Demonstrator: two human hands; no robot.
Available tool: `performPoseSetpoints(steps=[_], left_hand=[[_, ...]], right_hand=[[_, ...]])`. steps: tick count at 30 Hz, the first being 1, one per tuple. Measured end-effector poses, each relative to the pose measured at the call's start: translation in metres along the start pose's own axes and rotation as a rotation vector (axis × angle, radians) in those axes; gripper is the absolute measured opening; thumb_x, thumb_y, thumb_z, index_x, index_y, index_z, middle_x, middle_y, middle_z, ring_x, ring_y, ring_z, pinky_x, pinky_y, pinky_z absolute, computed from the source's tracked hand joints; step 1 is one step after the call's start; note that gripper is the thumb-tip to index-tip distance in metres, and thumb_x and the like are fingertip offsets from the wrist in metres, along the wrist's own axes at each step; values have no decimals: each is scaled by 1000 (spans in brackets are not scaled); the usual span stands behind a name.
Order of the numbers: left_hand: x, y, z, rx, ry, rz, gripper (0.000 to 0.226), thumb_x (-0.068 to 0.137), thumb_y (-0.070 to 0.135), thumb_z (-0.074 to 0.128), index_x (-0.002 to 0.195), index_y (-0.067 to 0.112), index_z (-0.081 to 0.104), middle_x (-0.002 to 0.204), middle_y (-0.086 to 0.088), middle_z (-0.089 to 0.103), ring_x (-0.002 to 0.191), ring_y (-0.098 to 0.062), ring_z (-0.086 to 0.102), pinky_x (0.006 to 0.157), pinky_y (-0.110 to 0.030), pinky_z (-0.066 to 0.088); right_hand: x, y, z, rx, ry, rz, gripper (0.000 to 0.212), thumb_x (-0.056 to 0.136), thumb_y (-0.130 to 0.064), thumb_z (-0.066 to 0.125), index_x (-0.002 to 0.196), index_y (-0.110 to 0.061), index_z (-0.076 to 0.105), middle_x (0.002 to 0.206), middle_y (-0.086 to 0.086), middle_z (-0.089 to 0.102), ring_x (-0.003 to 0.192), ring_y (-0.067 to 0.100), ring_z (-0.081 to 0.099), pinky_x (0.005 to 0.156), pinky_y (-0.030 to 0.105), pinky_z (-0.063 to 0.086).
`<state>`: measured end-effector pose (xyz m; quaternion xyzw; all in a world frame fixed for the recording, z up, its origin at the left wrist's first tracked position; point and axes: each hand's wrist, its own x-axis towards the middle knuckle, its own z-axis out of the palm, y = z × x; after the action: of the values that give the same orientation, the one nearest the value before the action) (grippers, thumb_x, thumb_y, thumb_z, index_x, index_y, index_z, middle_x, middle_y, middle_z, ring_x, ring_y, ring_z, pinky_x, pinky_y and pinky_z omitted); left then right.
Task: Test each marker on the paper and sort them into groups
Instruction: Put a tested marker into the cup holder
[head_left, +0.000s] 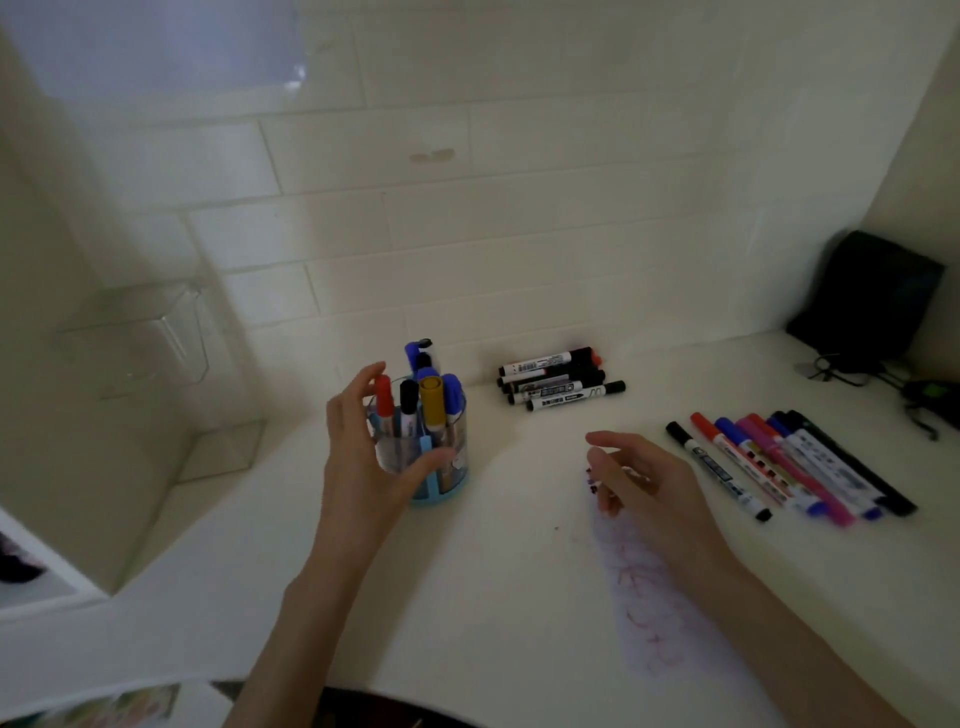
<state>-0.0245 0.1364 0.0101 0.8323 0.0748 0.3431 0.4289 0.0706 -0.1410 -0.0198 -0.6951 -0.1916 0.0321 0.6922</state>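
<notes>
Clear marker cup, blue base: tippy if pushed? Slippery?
Likely top-heavy: the markers stand well above the marker cup rim, so a high push could tip it. The clear wall looks smooth, probably slick under the left hand curled round it.

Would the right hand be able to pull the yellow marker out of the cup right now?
Probably yes: the right hand is empty, the yellow marker sticks up out of the cup, and the left hand grips its left side.

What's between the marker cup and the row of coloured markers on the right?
In the head view, the right hand, over the top end of the scribbled paper, lies between the marker cup and the row of coloured markers.
</notes>
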Motion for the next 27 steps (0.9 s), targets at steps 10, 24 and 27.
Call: performPoseSetpoints(steps=[10, 24, 27], left_hand=[[-26, 43, 73, 231, 176, 642, 19, 94, 11, 62, 112, 13, 62, 115, -5, 61, 105, -21, 60, 88, -36, 51], [52, 8, 173, 809, -329, 172, 35, 102, 34, 48, 131, 18, 57, 136, -5, 55, 128, -27, 43, 106, -38, 33], [47, 13, 172, 719, -325, 161, 26, 102, 34, 50, 119, 19, 61, 126, -3, 59, 119, -24, 47, 101, -36, 37]], right_hand=[[5, 3, -9, -14, 55, -4, 17, 98, -25, 72, 113, -21, 74, 78, 5, 73, 63, 18, 67, 60, 26, 56], [9, 7, -22, -106, 123, -14, 16, 98, -31, 71, 113, -26, 73, 86, 2, 73, 60, 14, 67, 62, 28, 57], [10, 8, -24, -161, 157, -19, 18, 99, -29, 71, 117, -25, 71, 88, 5, 71, 62, 9, 66, 60, 20, 52]])
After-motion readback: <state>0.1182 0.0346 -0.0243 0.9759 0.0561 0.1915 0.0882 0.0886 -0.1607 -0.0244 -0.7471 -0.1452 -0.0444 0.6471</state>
